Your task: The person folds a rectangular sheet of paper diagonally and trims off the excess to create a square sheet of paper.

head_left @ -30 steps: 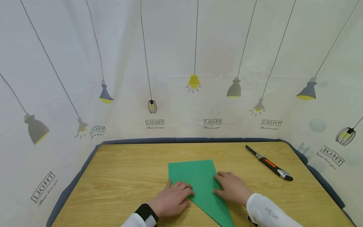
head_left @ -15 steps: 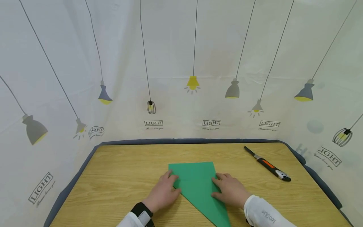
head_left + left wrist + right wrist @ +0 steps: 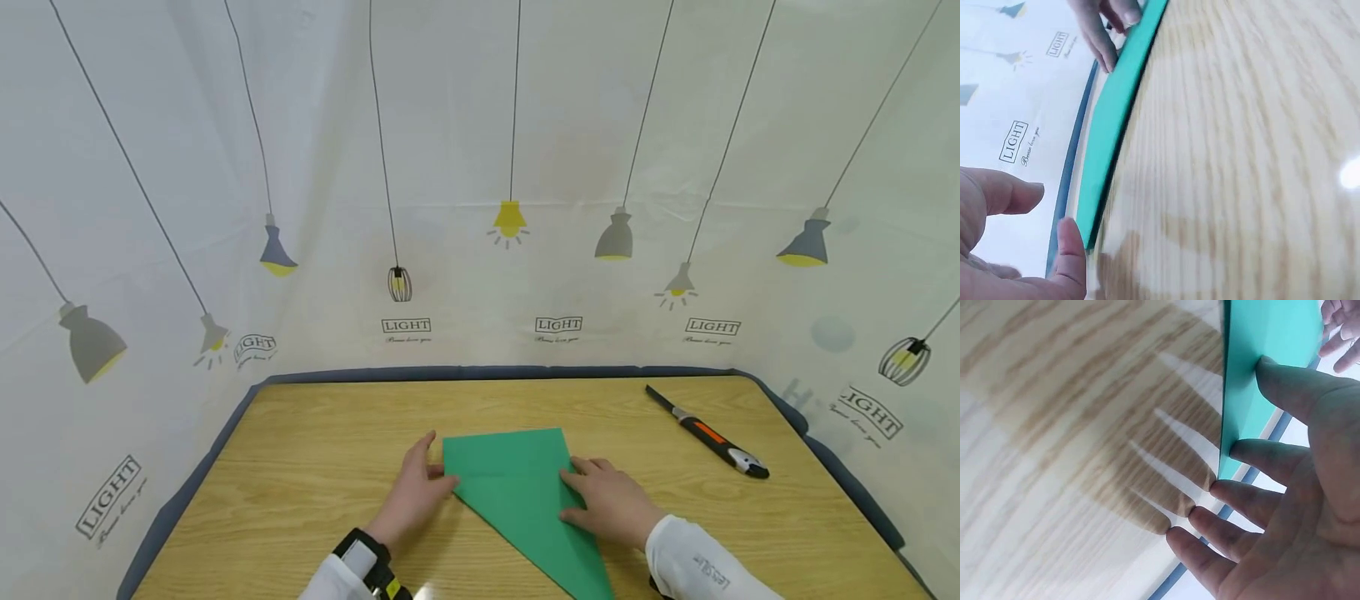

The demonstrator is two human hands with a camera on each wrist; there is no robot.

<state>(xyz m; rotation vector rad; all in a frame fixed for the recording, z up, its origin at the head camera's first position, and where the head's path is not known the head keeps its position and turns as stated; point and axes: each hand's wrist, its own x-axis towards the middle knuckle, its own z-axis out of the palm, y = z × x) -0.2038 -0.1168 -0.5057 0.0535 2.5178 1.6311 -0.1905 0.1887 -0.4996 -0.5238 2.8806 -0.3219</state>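
A sheet of green paper (image 3: 517,492), folded to a point toward the person, lies on the wooden table. My left hand (image 3: 408,496) is beside its upper left corner, fingers spread and lifted. In the head view the thumb is at the paper's left edge; whether it touches is hard to tell. Seen from the left wrist, the hand (image 3: 1016,244) has a gap between thumb and fingers with nothing in it. My right hand (image 3: 611,504) rests along the right edge. In the right wrist view its thumb and index finger press the paper (image 3: 1244,394), other fingertips touching the table.
A utility knife (image 3: 716,442) with a black and orange handle and a dark extended blade lies right of the paper. Around the wooden table (image 3: 315,450) runs a dark blue edge (image 3: 465,372), with a lamp-printed white curtain (image 3: 450,167) behind it.
My left hand has slid from the paper's lower left edge up and leftward past its upper left corner, its fingers coming off the paper. The right hand stays at the right edge.
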